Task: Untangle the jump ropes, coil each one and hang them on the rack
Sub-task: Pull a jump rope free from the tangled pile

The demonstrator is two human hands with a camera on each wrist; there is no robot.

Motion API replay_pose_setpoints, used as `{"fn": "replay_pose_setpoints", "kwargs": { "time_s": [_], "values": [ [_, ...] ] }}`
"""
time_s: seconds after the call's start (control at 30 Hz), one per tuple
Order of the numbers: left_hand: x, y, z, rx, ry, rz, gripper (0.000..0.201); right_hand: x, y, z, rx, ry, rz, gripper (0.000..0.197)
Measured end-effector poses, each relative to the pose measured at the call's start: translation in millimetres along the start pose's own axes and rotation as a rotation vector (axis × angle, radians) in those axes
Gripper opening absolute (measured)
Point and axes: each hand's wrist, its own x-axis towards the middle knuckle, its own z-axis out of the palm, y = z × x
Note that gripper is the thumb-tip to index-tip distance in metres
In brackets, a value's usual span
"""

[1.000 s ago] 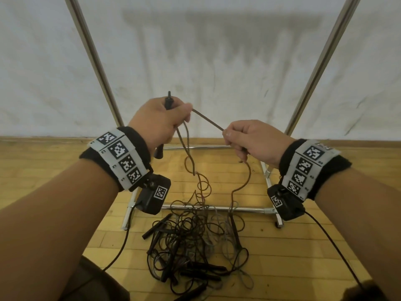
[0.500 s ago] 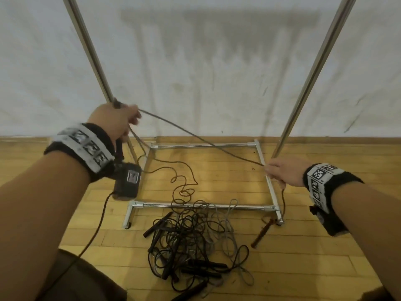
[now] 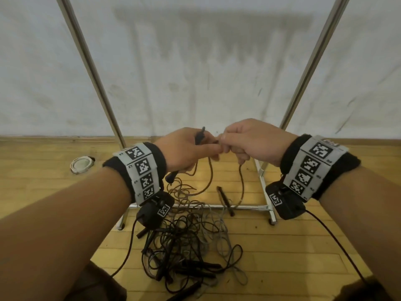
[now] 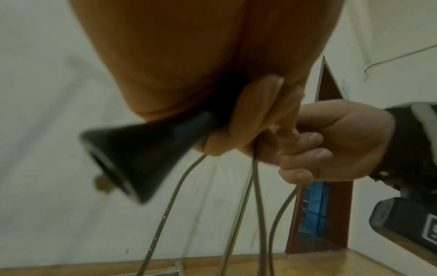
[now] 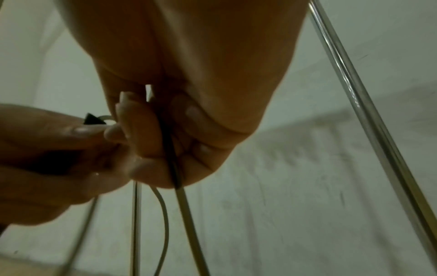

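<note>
A brown jump rope (image 3: 209, 179) hangs in loops between both hands, its far handle (image 3: 225, 200) dangling over the rack's base bar (image 3: 245, 207). The left hand (image 3: 186, 148) grips a black handle (image 4: 141, 155) plus gathered strands; the right hand (image 3: 251, 141) pinches the cord beside it. Coiling seems underway; next, another length wants drawing clear of the tangled pile (image 3: 186, 246) on the near floor.

A roll of tape (image 3: 82, 164) lies on my wooden floor (image 3: 303, 246), near the white wall (image 3: 195, 72).
</note>
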Motion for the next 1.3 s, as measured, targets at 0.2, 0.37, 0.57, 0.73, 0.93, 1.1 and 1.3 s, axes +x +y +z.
{"fn": "replay_pose_setpoints", "kwargs": {
  "time_s": [0.2,0.37,0.57,0.73,0.93,1.1,1.3],
  "values": [
    [0,13,-16,-0.176,0.275,0.085,0.028,-5,-5,0,0.058,0.074,-0.106,0.027],
    [-1,14,-40,-0.392,0.545,0.114,0.024,4,13,-4,0.022,0.130,-0.117,0.026],
    [-11,-12,-94,-0.685,0.910,0.022,0.029,6,79,0,-0.261,0.073,0.100,0.033],
    [-17,-46,-114,-0.548,0.951,-0.133,0.016,-4,123,5,-0.391,-0.067,0.308,0.037],
    [-8,-74,-98,-0.165,0.542,-0.430,0.024,-1,112,5,-0.199,-0.078,0.462,0.030],
    [1,-54,-62,-0.131,0.135,-0.322,0.032,3,58,11,0.218,0.014,0.335,0.019],
    [0,-15,-20,-0.093,-0.113,-0.186,0.063,-1,-2,24,0.554,0.110,0.189,0.021]
  ]
}}
